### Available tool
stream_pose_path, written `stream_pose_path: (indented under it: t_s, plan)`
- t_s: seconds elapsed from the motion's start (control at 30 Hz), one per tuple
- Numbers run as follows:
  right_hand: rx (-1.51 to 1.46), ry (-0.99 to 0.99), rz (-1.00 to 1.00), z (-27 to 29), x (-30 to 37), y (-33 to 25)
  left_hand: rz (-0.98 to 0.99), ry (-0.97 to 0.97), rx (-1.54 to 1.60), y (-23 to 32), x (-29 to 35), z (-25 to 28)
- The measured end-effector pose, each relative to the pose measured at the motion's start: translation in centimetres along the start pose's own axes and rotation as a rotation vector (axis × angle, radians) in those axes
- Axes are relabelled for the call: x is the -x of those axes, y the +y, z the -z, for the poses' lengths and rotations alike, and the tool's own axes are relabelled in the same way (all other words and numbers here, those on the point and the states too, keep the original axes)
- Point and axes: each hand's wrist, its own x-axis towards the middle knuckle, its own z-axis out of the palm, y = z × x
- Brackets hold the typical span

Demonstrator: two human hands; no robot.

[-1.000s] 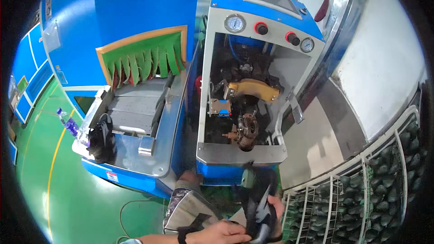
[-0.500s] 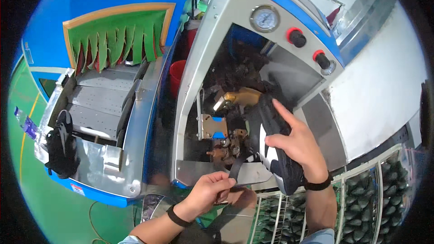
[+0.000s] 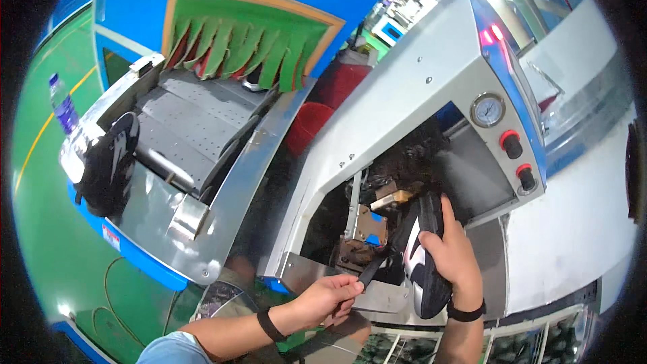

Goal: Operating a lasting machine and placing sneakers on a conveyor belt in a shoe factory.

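A black shoe [image 3: 430, 293] with a white patch on its side is in my right hand [image 3: 457, 256]. The thumb lies on its near side and the index finger stretches along it. The shoe sits at the opening of a grey machine [image 3: 377, 135], its far end next to a yellowish metal block [image 3: 392, 199]. My left hand [image 3: 335, 298] pinches the end of a black strap [image 3: 372, 271] that runs toward the shoe. Where the strap joins is too dark to tell. Metal clamp parts [image 3: 367, 226] with a blue patch stand left of the shoe.
To the left, a slatted conveyor [image 3: 189, 118] comes out from under green strips [image 3: 242, 44]. On its near metal end sit another black shoe [image 3: 111, 168] and a purple-labelled bottle [image 3: 64, 104]. The machine carries a round gauge [image 3: 487, 109] and two red-black knobs [image 3: 512, 143]. A red bucket [image 3: 310, 128] stands between.
The view has swung left, so the machine and both hands appear farther right and lower. My hands keep their grip on the shoe and the strap.
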Motion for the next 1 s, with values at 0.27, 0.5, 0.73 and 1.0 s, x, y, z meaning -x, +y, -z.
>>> stream_pose_path:
  t_s: [0.27,0.5,0.73,1.0]
  plan:
    - [-0.024,0.244,0.093,-1.2,2.2,-0.4,0.039,0.108,-0.288,-3.7,1.8,-1.8]
    - [-0.218,0.483,0.215,-1.3,9.5,0.6,0.106,0.037,-0.477,-5.3,5.8,-4.9]
    - [0.167,0.602,0.132,-9.1,25.1,3.6,0.045,-0.206,-0.300,-3.9,9.9,-5.7]
    - [-1.323,-0.092,0.135,-7.5,23.7,3.6,0.308,0.224,-0.437,-4.2,11.0,-1.8]
